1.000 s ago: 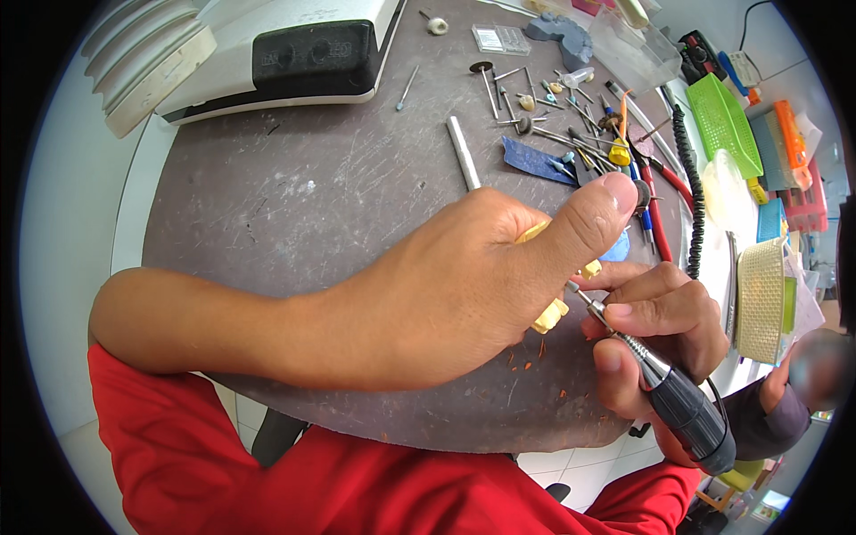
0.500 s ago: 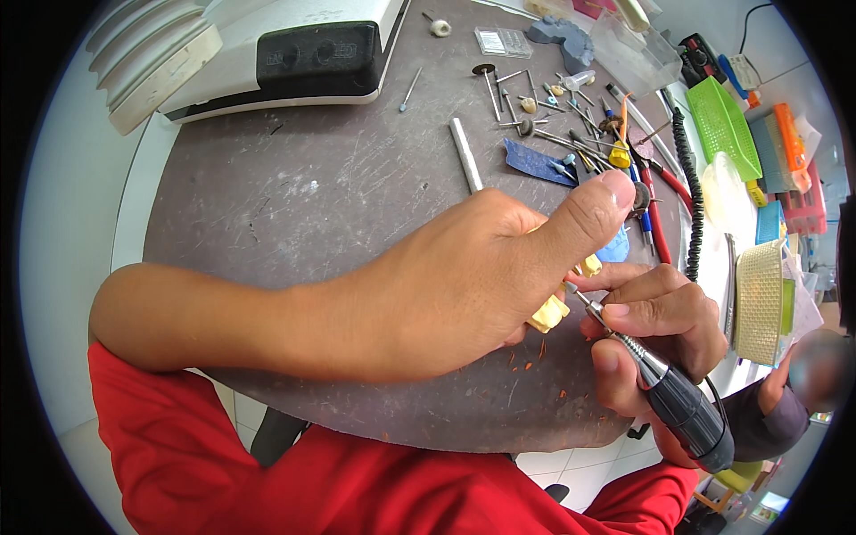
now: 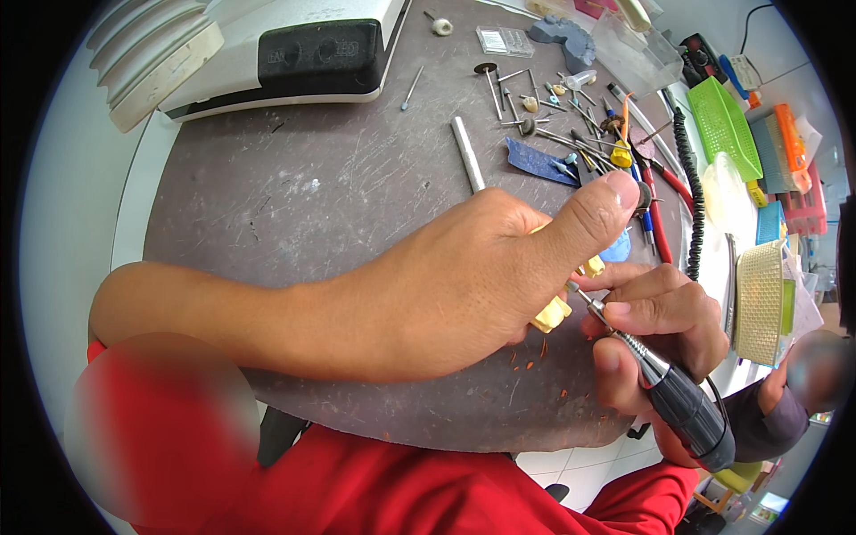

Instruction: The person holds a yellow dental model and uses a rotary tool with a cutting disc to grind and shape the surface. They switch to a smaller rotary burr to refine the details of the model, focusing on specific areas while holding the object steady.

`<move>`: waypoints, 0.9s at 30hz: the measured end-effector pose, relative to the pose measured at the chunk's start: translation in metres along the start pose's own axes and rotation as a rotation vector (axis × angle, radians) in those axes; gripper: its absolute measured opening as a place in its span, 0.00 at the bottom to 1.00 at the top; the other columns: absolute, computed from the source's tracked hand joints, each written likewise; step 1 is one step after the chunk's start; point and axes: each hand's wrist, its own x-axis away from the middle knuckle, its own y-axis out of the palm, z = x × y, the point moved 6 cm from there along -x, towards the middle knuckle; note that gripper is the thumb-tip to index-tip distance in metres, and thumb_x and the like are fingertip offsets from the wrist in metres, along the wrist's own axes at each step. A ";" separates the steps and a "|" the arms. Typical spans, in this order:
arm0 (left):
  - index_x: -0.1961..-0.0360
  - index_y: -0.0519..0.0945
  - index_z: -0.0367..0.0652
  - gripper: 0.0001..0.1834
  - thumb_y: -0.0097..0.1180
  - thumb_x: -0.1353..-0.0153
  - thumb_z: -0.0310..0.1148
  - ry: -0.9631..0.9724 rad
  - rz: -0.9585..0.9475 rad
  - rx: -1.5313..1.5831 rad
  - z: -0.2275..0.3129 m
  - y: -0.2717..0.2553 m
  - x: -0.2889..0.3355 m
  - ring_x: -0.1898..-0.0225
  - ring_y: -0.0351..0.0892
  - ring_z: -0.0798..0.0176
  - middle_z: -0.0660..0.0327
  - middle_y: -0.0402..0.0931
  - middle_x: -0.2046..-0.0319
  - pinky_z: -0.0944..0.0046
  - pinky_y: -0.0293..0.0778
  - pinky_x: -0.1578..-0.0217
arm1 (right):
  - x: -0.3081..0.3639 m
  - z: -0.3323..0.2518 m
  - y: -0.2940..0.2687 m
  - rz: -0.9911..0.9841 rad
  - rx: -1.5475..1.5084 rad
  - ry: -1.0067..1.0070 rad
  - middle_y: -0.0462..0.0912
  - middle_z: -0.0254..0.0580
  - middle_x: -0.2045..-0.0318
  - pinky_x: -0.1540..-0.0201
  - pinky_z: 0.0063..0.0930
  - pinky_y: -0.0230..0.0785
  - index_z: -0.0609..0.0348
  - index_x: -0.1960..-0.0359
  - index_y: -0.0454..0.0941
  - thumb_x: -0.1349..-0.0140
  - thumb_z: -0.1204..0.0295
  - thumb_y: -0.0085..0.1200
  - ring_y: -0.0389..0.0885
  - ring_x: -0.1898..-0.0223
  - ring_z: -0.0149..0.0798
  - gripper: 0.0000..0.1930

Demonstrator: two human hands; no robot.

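My left hand [image 3: 477, 290] reaches across from the left, closed around a yellow dental cast [image 3: 553, 314]. Only parts of the cast show below and beside the thumb; my palm and fingers hide the rest. In my right hand [image 3: 669, 316] is a dental handpiece [image 3: 685, 408], gripped like a pen, with a black body and silver nose. Its small bur [image 3: 573, 287] sits at the cast, by my left thumb; whether it touches I cannot tell. Orange shavings [image 3: 530, 365] lie on the grey bench top [image 3: 294, 205] below.
Several burs and polishing wheels [image 3: 528, 127], a blue strip [image 3: 539, 163] and red-handled pliers [image 3: 660, 227] lie beyond my hands. A white rod [image 3: 466, 152] is nearer. A white machine [image 3: 232, 94] stands far left; baskets [image 3: 758, 303] line the right. Another person [image 3: 771, 419] is at far right.
Hardly anything differs. Both hands, the cast and the handpiece appear a few pixels further right, with the grips unchanged.
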 end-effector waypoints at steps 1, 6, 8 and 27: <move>0.82 0.71 0.43 0.43 0.26 0.36 0.72 0.001 0.002 -0.003 0.000 0.000 0.000 0.87 0.59 0.75 0.67 0.61 0.90 0.73 0.53 0.84 | 0.000 0.001 0.000 0.005 0.002 0.002 0.77 0.48 0.70 0.51 0.42 0.77 0.66 0.60 0.72 0.43 0.76 0.60 0.83 0.59 0.48 0.12; 0.83 0.71 0.43 0.43 0.26 0.36 0.72 0.000 0.005 -0.016 0.001 0.000 0.001 0.87 0.59 0.74 0.67 0.61 0.90 0.72 0.53 0.84 | 0.001 -0.001 -0.001 -0.015 0.011 0.022 0.77 0.48 0.70 0.54 0.36 0.77 0.65 0.60 0.72 0.43 0.75 0.61 0.83 0.57 0.49 0.12; 0.84 0.71 0.43 0.43 0.26 0.36 0.72 -0.005 0.006 -0.019 0.000 -0.001 0.001 0.87 0.59 0.74 0.67 0.61 0.90 0.72 0.53 0.84 | 0.001 -0.001 -0.001 -0.012 0.010 0.036 0.77 0.48 0.71 0.53 0.36 0.77 0.65 0.60 0.72 0.43 0.75 0.61 0.83 0.57 0.49 0.12; 0.84 0.71 0.43 0.42 0.27 0.36 0.72 0.009 0.017 -0.013 0.003 0.000 0.002 0.87 0.59 0.74 0.67 0.61 0.90 0.72 0.53 0.84 | -0.003 0.000 -0.001 0.076 0.007 -0.009 0.80 0.51 0.73 0.57 0.41 0.80 0.68 0.64 0.75 0.47 0.78 0.64 0.85 0.63 0.50 0.12</move>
